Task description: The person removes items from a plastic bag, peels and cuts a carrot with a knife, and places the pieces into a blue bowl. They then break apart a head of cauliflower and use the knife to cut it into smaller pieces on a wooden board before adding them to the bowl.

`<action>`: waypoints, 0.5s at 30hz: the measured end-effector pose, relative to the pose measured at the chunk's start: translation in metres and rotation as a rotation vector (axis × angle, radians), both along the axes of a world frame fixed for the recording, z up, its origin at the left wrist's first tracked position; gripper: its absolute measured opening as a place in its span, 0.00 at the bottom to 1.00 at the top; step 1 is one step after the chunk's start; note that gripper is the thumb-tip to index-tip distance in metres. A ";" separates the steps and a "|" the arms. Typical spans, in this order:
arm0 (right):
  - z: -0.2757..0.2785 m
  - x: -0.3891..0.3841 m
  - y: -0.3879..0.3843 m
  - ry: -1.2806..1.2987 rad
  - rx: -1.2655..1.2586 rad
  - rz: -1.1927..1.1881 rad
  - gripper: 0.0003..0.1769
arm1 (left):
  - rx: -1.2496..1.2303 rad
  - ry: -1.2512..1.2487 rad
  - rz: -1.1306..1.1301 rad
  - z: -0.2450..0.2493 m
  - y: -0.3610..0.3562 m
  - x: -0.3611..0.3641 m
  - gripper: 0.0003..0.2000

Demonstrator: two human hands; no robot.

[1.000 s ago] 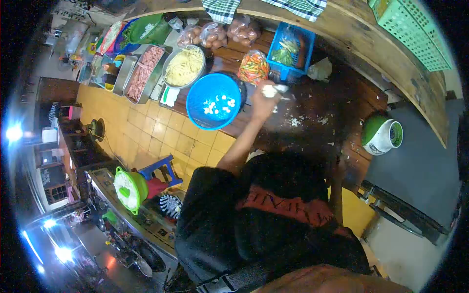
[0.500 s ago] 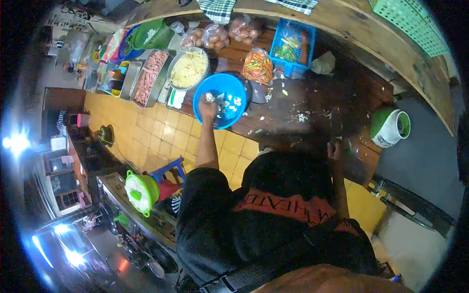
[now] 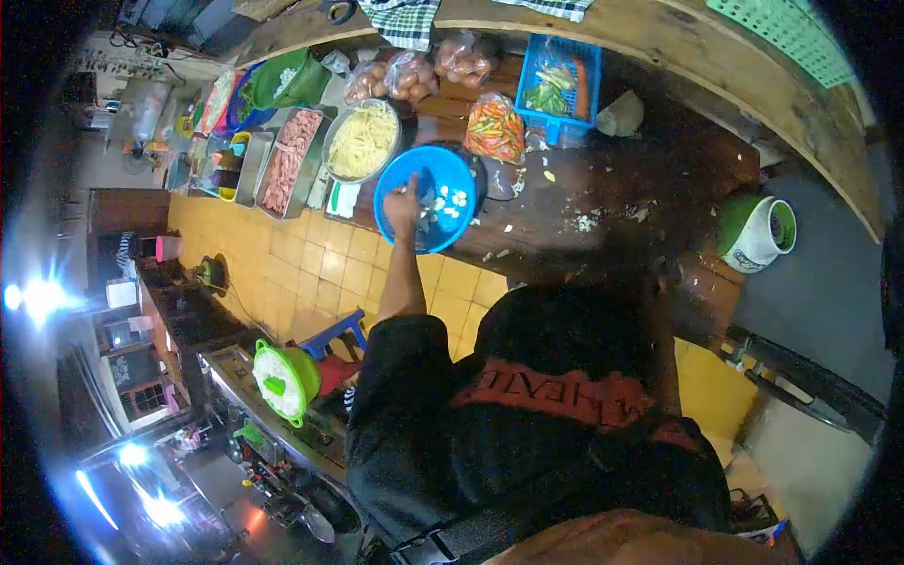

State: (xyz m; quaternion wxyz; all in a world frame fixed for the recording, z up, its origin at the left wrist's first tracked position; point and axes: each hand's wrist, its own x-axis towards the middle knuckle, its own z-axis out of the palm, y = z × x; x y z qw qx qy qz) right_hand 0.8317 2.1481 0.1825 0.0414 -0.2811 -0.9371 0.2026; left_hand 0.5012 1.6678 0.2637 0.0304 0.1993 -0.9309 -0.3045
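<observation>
Dark wooden counter (image 3: 603, 179), blue bowl (image 3: 441, 163) at its edge.
Left hand (image 3: 407, 202) over the bowl, grip too blurry to tell; few white bits (image 3: 454, 198) inside, more scraps (image 3: 589, 223) beside the bowl.

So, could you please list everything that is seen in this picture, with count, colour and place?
blue bowl: one, blue, table's front edge, white pieces inside
metal bowl: one, silver, yellow shreds inside, behind the blue bowl to the left
metal tray: one, silver, pink pieces inside, further left
chilli bag: one, clear, red, orange and green, behind the blue bowl
blue basket: one, blue, greens inside, table's back
mug: one, green and white, table's right end
left hand: one, over the blue bowl
right hand: one, dim, table's near edge
</observation>
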 end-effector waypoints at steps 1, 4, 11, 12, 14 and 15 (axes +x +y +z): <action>0.062 -0.017 -0.020 -0.196 -0.144 -0.070 0.22 | -0.007 -0.006 0.000 0.002 -0.003 -0.001 0.25; 0.077 -0.019 -0.030 -0.312 -0.273 -0.085 0.21 | 0.381 0.190 -0.063 -0.015 -0.012 -0.006 0.19; 0.011 0.005 -0.008 -0.163 -0.261 0.034 0.21 | 0.211 0.079 -0.352 -0.021 -0.027 0.000 0.12; 0.016 0.004 -0.010 -0.160 -0.260 0.027 0.21 | 0.263 0.165 -0.327 -0.033 -0.029 -0.001 0.12; 0.037 -0.003 -0.019 -0.157 -0.206 -0.054 0.19 | 0.197 0.207 -0.335 -0.038 -0.029 0.000 0.12; 0.036 -0.003 -0.013 -0.147 -0.201 -0.070 0.19 | 0.127 0.248 -0.336 -0.037 -0.026 0.002 0.11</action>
